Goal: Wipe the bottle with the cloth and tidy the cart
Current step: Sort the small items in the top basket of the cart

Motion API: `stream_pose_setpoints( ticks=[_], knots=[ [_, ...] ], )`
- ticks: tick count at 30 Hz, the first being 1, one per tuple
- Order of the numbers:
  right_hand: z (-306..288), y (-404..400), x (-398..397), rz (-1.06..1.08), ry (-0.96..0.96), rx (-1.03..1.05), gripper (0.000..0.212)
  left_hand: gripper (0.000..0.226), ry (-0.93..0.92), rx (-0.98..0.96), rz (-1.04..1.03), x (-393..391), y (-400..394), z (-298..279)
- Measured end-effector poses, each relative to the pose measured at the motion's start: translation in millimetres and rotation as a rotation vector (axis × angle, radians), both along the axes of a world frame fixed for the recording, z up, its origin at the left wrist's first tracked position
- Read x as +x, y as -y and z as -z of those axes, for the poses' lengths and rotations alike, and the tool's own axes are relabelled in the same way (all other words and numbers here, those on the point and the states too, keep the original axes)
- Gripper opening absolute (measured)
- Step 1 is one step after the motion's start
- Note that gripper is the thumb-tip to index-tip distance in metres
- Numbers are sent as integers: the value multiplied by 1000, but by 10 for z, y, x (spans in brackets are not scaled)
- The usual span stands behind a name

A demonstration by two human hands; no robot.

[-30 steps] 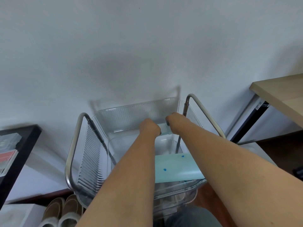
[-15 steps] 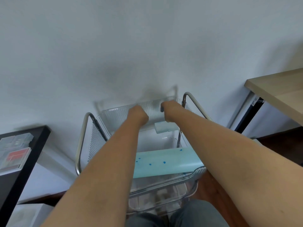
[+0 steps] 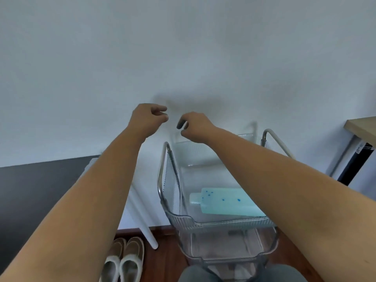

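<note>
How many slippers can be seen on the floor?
2. Left slipper and right slipper lie side by side on the floor, left of the cart; the left forearm covers part of one.

A pale blue bottle (image 3: 227,203) speckled with darker blue dots lay on its side in the top tray of the cart (image 3: 221,223), its cap pointing left. The cart was a clear ribbed plastic trolley with curved metal side rails and more clear trays beneath, standing against the wall.
</note>
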State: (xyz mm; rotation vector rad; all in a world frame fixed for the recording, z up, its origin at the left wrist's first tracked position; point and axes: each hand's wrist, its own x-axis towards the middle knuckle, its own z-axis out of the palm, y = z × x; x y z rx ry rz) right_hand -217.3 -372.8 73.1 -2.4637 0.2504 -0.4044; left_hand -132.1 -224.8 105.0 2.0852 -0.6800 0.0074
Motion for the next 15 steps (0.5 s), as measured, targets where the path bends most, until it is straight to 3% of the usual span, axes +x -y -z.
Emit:
stream_pose_setpoints(
  ticks=[5,11,15],
  knots=[
    [-77,-831,392,-153,21,73,23,34,4,41,-213,273,-1139,-80],
    [142,-1162,518,-129,-68,167,19,37,-58,82,-320,393,-1610,265],
    [322,-1566,708,-142,-127,199,21,39,-88,227,-426,559,-2044,540]
  ],
)
